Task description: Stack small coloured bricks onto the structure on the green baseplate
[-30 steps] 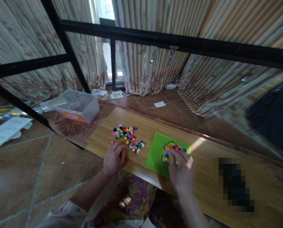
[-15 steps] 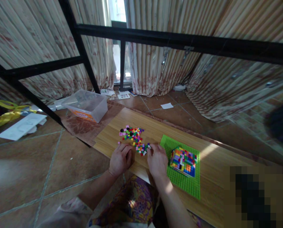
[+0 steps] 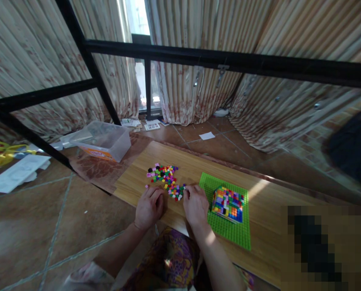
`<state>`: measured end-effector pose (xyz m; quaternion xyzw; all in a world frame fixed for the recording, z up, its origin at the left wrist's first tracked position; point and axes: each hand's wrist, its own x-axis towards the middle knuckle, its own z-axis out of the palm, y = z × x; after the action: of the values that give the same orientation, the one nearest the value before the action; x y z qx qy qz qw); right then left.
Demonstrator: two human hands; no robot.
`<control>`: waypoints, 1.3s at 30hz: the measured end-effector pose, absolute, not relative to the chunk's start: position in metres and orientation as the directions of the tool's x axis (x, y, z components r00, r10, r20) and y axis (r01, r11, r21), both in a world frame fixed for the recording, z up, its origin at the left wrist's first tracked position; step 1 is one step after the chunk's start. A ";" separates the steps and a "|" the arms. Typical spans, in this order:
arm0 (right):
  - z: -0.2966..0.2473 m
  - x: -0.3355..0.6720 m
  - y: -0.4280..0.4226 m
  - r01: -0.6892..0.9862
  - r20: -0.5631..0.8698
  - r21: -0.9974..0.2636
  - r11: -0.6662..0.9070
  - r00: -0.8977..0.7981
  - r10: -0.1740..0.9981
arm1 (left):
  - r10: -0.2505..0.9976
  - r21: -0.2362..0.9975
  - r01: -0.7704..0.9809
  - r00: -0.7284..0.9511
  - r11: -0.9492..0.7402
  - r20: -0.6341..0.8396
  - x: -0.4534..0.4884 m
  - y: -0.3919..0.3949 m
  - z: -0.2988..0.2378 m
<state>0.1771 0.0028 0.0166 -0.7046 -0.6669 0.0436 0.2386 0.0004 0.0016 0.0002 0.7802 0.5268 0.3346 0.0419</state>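
Bricks [image 3: 167, 173] lie ahead, between the curled left hand [image 3: 149, 207] and the right hand [image 3: 196, 205]; I cannot tell whether either grips one. Right of both lies a board [image 3: 235, 234].

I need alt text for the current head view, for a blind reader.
A person's left hand and right hand are beside loose colourful bricks on a wooden table. At right, a multicoloured brick build sits on a green baseplate. A translucent box stands beyond, left.
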 end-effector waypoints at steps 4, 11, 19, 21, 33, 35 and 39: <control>0.019 0.179 0.002 0.914 0.271 -0.406 0.021 0.098 0.958 | 0.848 0.406 0.795 0.238 -0.451 0.474 0.000 0.002 0.000; 0.021 0.189 -0.022 0.825 0.370 -0.541 0.163 0.060 0.927 | 0.837 0.385 0.805 0.232 -0.451 0.496 0.000 0.003 0.001; 0.038 0.226 -0.072 0.708 0.399 -0.698 0.113 0.253 0.882 | 0.827 0.364 0.812 0.235 -0.456 0.511 -0.001 0.005 0.000; 0.042 0.239 -0.081 0.706 0.389 -0.704 0.074 0.296 0.872 | 0.826 0.362 0.815 0.229 -0.452 0.516 -0.001 0.005 0.000; 0.040 0.291 -0.059 0.820 0.521 -0.572 -0.032 0.393 0.757 | 0.829 0.375 0.805 0.237 -0.460 0.507 -0.002 0.005 -0.002; 0.039 0.290 -0.054 0.833 0.535 -0.553 -0.026 0.378 0.756 | 0.830 0.377 0.803 0.241 -0.461 0.503 -0.003 0.005 -0.003; 0.036 0.286 -0.049 0.861 0.547 -0.504 -0.060 0.372 0.750 | 0.841 0.384 0.806 0.239 -0.450 0.485 -0.002 0.005 -0.003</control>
<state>0.2860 -0.0487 0.0358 -0.7246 -0.5560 -0.0694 0.4013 -0.0025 0.0050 -0.0027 0.7867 0.5235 0.3261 0.0269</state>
